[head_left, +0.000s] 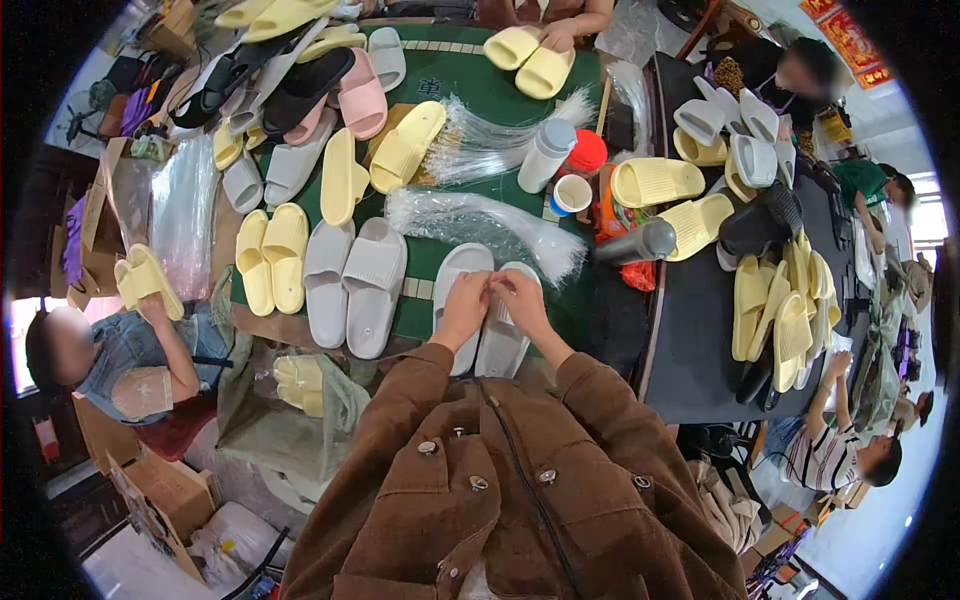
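A pair of grey slide slippers (pixel 507 340) lies at the table's near edge, right in front of me. Over them my left hand (pixel 465 308) and my right hand (pixel 522 303) meet, fingertips pinched together between the two slippers. Whatever the fingers hold is too small to make out. Just beyond my hands lies a bundle of clear thin plastic strips (pixel 490 225). Another grey pair (pixel 356 280) sits to the left, beside a pale yellow pair (pixel 272 255).
Behind the strips stand a grey-white bottle (pixel 547 155), a paper cup (pixel 571 195) and a red lid (pixel 588 150). A dark grey tumbler (pixel 640 243) lies at the right. Slippers pile up at far left; a black table (pixel 700 370) holds more. Co-workers sit around.
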